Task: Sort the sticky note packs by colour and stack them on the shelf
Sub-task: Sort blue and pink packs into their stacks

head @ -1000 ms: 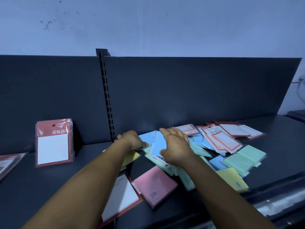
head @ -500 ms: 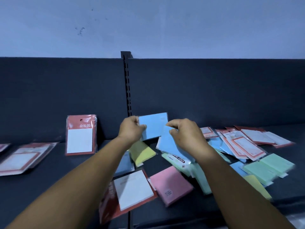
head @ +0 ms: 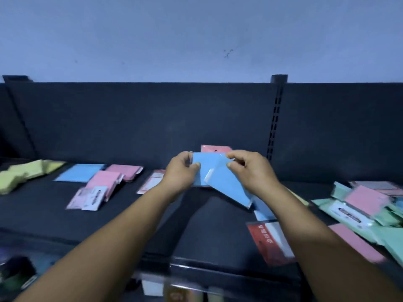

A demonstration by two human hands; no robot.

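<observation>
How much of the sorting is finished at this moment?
Started only. Yellow packs, a blue pack and pink packs lie grouped on the left. Both hands hold blue packs. The mixed pile on the right remains unsorted.

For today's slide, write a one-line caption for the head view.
Left hand and right hand each grip a blue pack above the shelf.

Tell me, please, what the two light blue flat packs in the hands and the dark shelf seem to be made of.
Blue pack in the left hand and blue pack in the right hand: probably paper pads in clear plastic film; a pale shiny edge shows at one corner. Dark shelf: likely painted metal with a matte finish; its upright has punched slots.
</observation>
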